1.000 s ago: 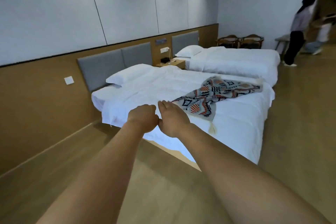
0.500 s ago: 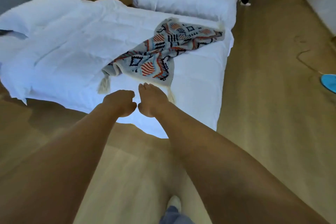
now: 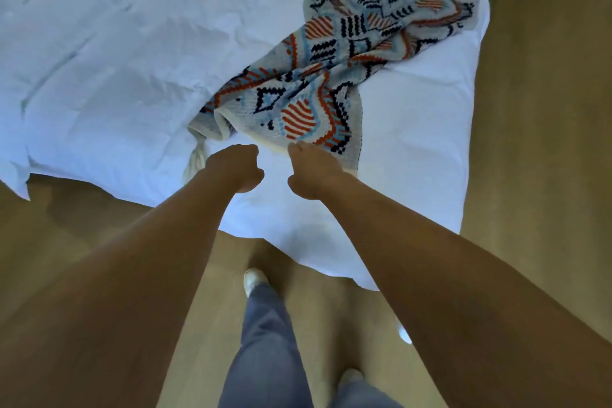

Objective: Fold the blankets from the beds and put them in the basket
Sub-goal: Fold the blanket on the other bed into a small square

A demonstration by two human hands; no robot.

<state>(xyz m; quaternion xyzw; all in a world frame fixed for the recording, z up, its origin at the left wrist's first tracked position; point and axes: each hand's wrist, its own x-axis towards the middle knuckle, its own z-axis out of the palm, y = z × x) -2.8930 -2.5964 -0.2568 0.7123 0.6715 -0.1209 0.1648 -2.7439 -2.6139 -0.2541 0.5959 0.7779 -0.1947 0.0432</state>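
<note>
A: Where's the blanket?

B: Patterned knit blanket (image 3: 334,69), grey with orange, blue and black shapes. It lies rumpled and unfolded across the foot end of the bed (image 3: 99,53), on the white duvet. It runs diagonally from the far right corner down to the near edge. A cream tassel (image 3: 196,159) hangs off its near left corner, over the duvet's side.

A: Left hand?

B: Left hand (image 3: 235,166) is out over the near edge of the bed, just beside the blanket's lower hem and the tassel. Fingers are curled in, fist-like, holding nothing that I can see. It looks apart from the blanket, though the gap is small.

A: Right hand?

B: Right hand (image 3: 314,169) is just beside the left, a small gap between them. Its fingertips sit at the blanket's near hem. Fingers are bent down and close together. Whether they pinch the fabric or only touch it, cannot tell; the hand's back hides the pads.

A: Anything else?

B: Wooden floor (image 3: 536,109) around the bed. Person's legs in grey trousers (image 3: 268,341) are below the arms, with a light shoe (image 3: 253,278) stepping toward the bed. No basket in view.
</note>
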